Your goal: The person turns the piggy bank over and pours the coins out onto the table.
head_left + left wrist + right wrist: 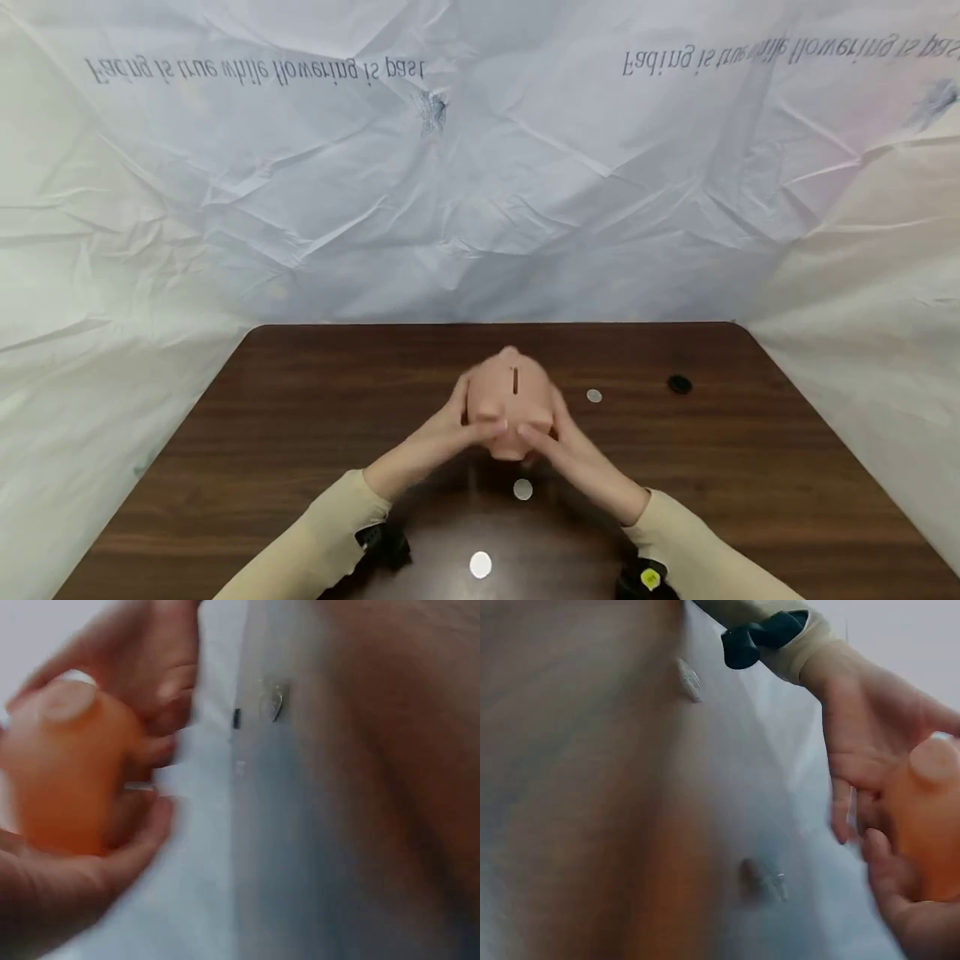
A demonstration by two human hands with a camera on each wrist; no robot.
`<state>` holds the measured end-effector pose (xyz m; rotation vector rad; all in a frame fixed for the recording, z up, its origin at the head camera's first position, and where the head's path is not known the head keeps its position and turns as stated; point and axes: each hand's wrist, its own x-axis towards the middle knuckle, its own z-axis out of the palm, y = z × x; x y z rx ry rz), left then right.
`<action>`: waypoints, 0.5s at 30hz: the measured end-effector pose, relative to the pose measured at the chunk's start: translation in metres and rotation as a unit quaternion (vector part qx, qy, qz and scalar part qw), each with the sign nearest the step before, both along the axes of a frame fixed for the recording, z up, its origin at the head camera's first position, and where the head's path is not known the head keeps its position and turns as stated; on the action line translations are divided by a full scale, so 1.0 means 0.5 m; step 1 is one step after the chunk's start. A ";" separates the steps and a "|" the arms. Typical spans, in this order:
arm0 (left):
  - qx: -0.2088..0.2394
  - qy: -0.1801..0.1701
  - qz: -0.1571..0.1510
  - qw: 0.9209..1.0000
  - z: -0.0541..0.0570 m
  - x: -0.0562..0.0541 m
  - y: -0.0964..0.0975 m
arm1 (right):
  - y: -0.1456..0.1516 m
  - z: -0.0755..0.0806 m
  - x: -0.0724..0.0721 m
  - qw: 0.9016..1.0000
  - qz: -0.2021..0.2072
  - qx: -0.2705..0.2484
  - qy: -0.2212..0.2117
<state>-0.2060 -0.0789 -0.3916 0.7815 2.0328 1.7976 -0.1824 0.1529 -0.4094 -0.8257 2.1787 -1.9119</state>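
The left hand (450,429) and right hand (573,450) are gripping a pink piggy bank (528,398) between them, both curling round its sides, at the head view's lower centre. Coins (522,489) are lying below it and to its right, a black disc (680,384) farther right.

The piggy bank (495,392) hides most fingers of the left hand (444,435) and right hand (576,454) from my head camera. I get blur in both wrist views, where a side edge cuts the piggy bank off. Markings on the silver discs (522,489) are too small for me; the bench (337,400) runs off below.
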 end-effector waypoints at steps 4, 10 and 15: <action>0.035 0.227 -0.078 0.970 0.026 0.014 -0.013 | 0.017 0.012 0.010 0.971 -0.001 0.017 0.240; 0.012 0.094 -0.055 0.994 -0.015 -0.009 -0.012 | 0.008 -0.024 -0.004 0.995 -0.003 0.017 0.099; -0.005 -0.058 -0.017 0.998 -0.045 -0.036 -0.004 | 0.001 -0.049 -0.027 0.998 -0.010 -0.011 -0.054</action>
